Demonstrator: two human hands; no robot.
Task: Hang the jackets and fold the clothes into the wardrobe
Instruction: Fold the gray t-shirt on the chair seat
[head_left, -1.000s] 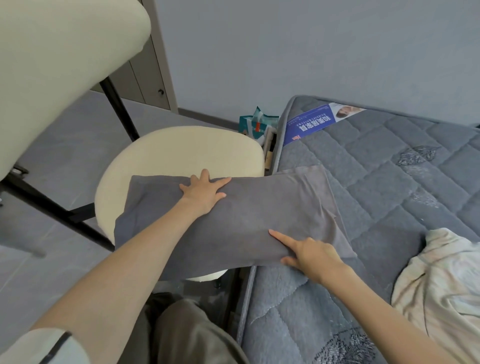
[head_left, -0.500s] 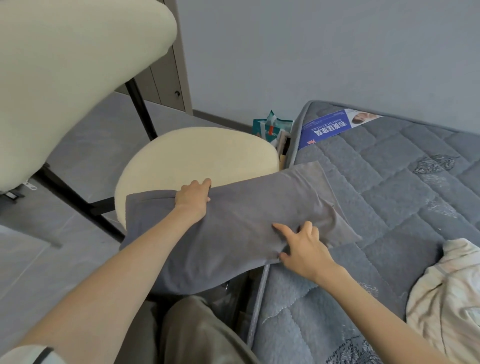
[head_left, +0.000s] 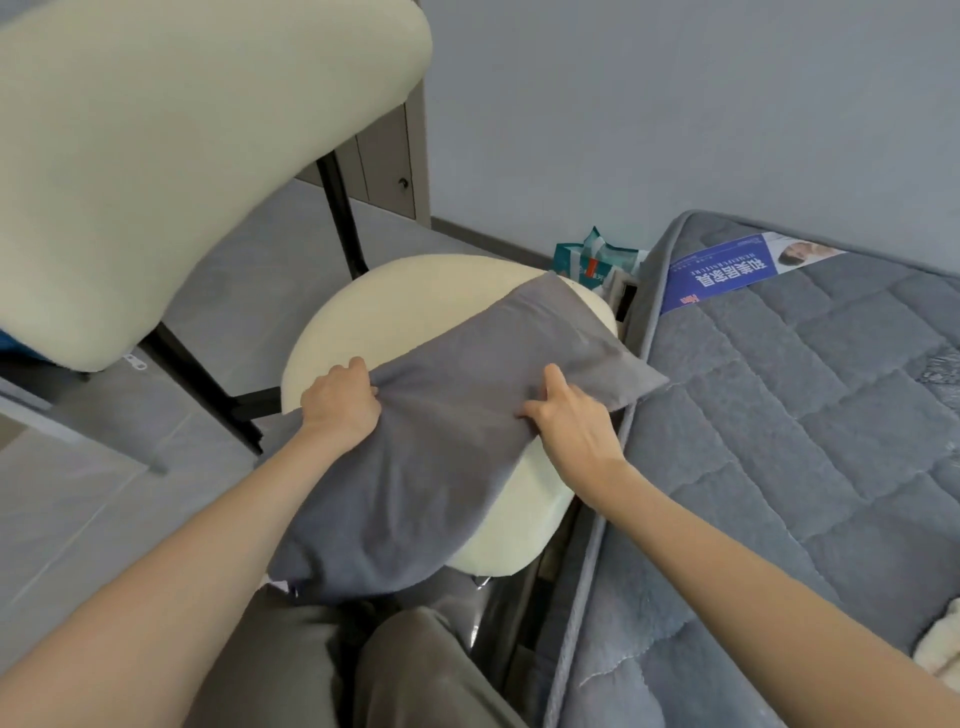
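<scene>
A grey folded garment (head_left: 436, 447) lies slantwise over the cream chair seat (head_left: 395, 306), its far corner reaching the mattress edge and its near end hanging over my lap. My left hand (head_left: 340, 402) grips the garment's left edge with curled fingers. My right hand (head_left: 569, 415) pinches its right edge, thumb on top. A cream piece of clothing (head_left: 937, 654) shows at the lower right on the mattress.
The grey quilted mattress (head_left: 810, 441) fills the right side, with a blue printed label (head_left: 727, 273) near its head. The cream chair back (head_left: 171, 150) looms at upper left on black legs. A teal packet (head_left: 592, 262) stands between chair and mattress. Wardrobe doors (head_left: 389, 161) stand behind.
Both hands went from lying flat on the grey garment to gripping its edges. The garment has swung off the mattress onto the chair seat, and my right hand moved up and left.
</scene>
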